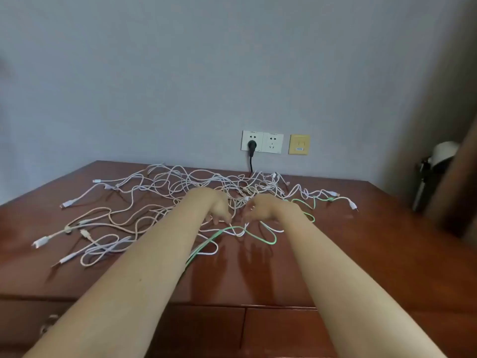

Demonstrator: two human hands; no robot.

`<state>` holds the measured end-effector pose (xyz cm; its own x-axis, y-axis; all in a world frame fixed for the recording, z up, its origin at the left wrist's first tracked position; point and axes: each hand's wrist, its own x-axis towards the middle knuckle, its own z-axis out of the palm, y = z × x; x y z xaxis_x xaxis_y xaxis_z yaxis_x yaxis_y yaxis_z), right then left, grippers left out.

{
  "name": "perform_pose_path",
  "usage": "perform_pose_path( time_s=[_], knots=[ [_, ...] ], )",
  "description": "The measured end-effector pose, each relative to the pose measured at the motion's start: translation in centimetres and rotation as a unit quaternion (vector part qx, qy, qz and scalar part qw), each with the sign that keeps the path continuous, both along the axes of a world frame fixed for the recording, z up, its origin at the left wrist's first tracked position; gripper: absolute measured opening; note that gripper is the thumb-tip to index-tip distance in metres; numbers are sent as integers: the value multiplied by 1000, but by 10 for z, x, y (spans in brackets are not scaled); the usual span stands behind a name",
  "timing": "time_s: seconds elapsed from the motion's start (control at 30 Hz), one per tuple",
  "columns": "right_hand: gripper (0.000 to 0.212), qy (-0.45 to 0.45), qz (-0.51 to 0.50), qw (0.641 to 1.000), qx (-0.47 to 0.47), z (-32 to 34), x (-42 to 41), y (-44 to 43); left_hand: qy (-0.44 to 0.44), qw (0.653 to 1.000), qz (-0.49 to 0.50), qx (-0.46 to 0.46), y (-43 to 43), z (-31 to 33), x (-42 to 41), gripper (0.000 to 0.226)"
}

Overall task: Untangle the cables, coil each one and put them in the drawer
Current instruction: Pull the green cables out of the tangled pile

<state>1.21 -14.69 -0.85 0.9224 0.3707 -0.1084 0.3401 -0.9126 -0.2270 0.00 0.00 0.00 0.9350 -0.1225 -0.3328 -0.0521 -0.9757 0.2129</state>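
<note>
Closed drawer fronts (278,329) sit below the near edge of the desk (361,254). Both my forearms reach over that edge toward the middle. A green cable (260,235) loops on the near side of my fingertips. My left hand (219,208) and right hand (260,206) hang side by side, a little apart. Their fingers point down, loosely curled, over the cable tangle (165,187). I cannot tell whether either hand pinches a strand. The tangle spreads from left edge to far right. Beyond the far edge, a black plug (252,145) sits in the wall sockets (271,142).
</note>
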Motion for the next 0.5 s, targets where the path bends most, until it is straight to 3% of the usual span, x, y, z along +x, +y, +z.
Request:
perform_pose_path(
  time_s=[0.17, 0.3, 0.4, 0.5],
  knots=[
    [36, 26, 10, 1000, -10, -23, -3, 0, 18, 999, 1, 46, 2, -27, -2, 43],
    [24, 38, 21, 998, 46, -32, 5, -5, -30, 998, -11, 49, 2, -36, -3, 36],
    [7, 87, 16, 980, 180, -28, 7, -13, -27, 998, -12, -49, 5, -34, 3, 30],
    [1, 58, -3, 947, 316, -22, 15, -25, -43, 971, 17, -235, 10, -27, 13, 28]
  ],
)
